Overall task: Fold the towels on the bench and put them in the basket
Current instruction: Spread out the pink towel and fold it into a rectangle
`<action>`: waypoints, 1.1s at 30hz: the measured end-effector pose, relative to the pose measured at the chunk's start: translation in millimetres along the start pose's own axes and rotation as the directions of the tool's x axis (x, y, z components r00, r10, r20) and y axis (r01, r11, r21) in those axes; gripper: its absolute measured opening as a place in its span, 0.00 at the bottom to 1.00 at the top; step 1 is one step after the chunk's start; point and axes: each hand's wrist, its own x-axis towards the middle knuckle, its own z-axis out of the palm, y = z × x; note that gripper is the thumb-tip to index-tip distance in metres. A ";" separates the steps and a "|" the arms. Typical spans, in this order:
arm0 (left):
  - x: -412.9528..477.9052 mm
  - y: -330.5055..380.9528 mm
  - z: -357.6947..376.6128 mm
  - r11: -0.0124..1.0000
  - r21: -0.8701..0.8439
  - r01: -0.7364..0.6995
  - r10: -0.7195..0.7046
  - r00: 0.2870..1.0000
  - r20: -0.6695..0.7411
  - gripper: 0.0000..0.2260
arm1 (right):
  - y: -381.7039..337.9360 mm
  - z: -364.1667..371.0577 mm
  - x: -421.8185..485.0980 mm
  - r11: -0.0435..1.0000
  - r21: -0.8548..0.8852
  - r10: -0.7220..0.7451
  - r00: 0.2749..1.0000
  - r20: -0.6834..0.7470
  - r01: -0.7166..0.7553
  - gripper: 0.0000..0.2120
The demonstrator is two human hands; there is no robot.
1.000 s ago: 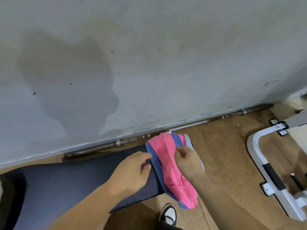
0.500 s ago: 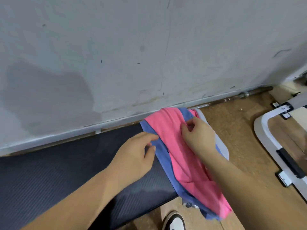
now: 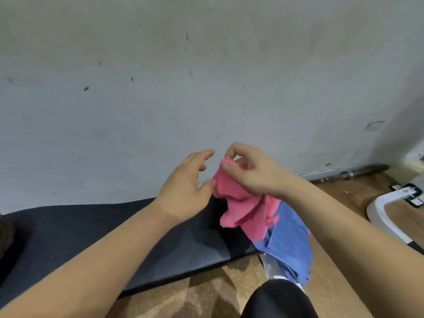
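Crumpled bright pink cloth towel (image 3: 244, 203); plain blue cloth towel (image 3: 290, 244); dark ribbed padded tabletop (image 3: 91, 235); mottled brown floor (image 3: 229, 285); stained grey wall (image 3: 206, 76).

my bare left forearm (image 3: 103, 251) and right forearm (image 3: 335, 228) reach in from the bottom corners and meet near mid-frame. my right hand (image 3: 254, 173) is up with its back toward the camera. its thumb and forefinger pinch the top corner of the pink towel (image 3: 243, 207), and the other fingers curl over it. my left hand (image 3: 183, 193) sits just beside it, fingers loose, spread and nearly straight, gripping nothing. its thumb tip is at the towel's edge, though i can't tell if it touches.
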 end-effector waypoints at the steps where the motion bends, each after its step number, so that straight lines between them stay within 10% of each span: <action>1: -4.1 9.7 -12.8 0.999 -0.023 -0.045 0.045 0.999 0.018 0.28 | -17.8 -4.1 -4.3 0.998 0.032 -0.052 0.996 0.067 0.050 0.04; 7: -38.4 45.7 -65.0 0.982 -0.178 -0.055 0.098 0.966 0.238 0.18 | -77.7 -9.9 -23.4 0.971 0.045 -0.238 0.958 0.160 0.234 0.02; 9: -52.8 45.8 -74.0 0.996 -0.087 -0.017 0.036 0.976 0.213 0.06 | -84.4 -9.0 -28.3 0.969 -0.012 -0.240 0.956 0.168 0.245 0.04; 17: -94.6 54.9 -100.7 0.997 -0.013 0.076 -0.076 0.997 -0.007 0.09 | -102.5 9.7 -59.0 1.000 0.013 -0.011 0.960 0.278 0.007 0.25; 28: -126.3 15.8 -105.9 0.919 0.345 0.190 -0.198 0.980 -0.014 0.19 | -72.5 66.5 -36.4 0.974 0.227 -0.079 0.895 0.438 -0.025 0.05; 33: -150.1 4.5 -116.0 0.885 0.383 0.265 -0.284 0.959 -0.006 0.17 | -79.6 97.5 -13.6 0.995 0.063 -0.104 0.814 0.571 0.083 0.04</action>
